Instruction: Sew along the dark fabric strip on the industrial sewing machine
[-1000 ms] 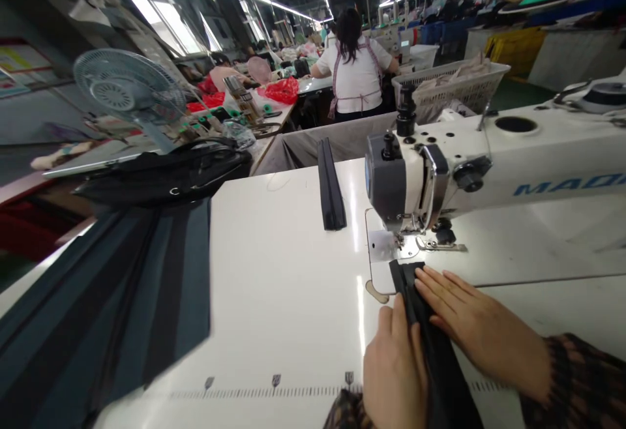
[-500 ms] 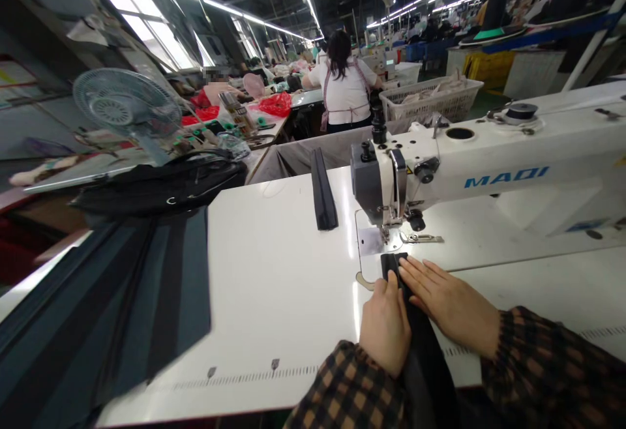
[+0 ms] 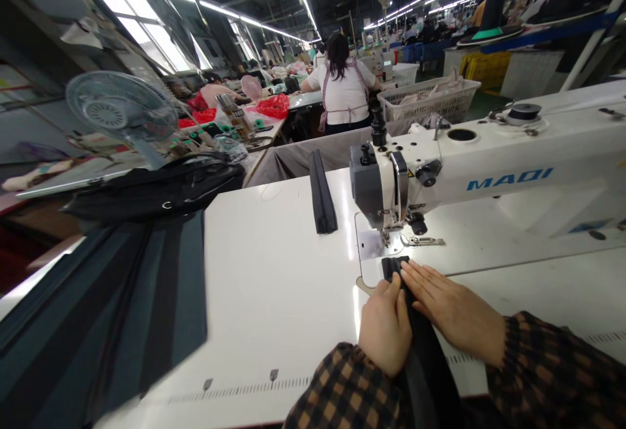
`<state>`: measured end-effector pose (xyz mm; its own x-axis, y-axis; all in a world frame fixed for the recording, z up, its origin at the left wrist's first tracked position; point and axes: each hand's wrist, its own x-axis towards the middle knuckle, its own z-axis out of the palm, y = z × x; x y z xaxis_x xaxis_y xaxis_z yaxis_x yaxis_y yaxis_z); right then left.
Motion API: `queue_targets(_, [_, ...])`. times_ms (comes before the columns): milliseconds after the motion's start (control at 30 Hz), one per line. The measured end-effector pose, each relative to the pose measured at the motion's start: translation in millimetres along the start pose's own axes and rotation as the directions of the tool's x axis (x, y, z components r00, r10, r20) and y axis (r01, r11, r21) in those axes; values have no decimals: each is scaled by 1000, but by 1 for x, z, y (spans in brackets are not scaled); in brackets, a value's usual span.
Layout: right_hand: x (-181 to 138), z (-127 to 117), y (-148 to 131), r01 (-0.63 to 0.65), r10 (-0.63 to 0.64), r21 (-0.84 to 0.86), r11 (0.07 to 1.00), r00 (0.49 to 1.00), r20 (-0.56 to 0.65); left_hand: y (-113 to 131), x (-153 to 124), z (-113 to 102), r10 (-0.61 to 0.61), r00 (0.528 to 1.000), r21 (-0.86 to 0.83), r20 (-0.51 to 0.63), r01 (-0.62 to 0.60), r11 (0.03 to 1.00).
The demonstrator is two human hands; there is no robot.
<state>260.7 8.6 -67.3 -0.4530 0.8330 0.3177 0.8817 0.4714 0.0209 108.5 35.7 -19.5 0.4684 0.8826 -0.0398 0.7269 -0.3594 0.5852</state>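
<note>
A long black fabric strip (image 3: 424,357) runs from my lap up to the presser foot of a white sewing machine (image 3: 489,162). My left hand (image 3: 385,326) rests on the strip's left edge, fingers together and curled against it. My right hand (image 3: 452,308) lies flat on the strip's right side, fingers stretched toward the needle. The strip's front end (image 3: 394,265) lies just in front of the needle plate (image 3: 370,246).
A second black strip (image 3: 321,194) lies farther back on the white table (image 3: 274,285). Dark grey fabric (image 3: 122,311) hangs over the left edge, with a black bag (image 3: 156,188) and a fan (image 3: 122,109) behind. A person in white (image 3: 345,87) works ahead; a basket (image 3: 430,100) stands nearby.
My view pulled back from the machine over the second. Both hands slid the strip's end forward, closer to the presser foot; in the last half second they barely moved.
</note>
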Motion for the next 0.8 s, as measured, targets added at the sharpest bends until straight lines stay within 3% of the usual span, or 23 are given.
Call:
queue_targets(300, [5, -5, 1, -6, 6, -17, 1000, 1000, 3, 12, 7, -2, -89, 989, 320, 118, 47, 946])
queue_targets(800, [37, -5, 23, -6, 7, -48, 999, 1000, 18, 8, 44, -9, -140, 985, 382, 99, 93, 920])
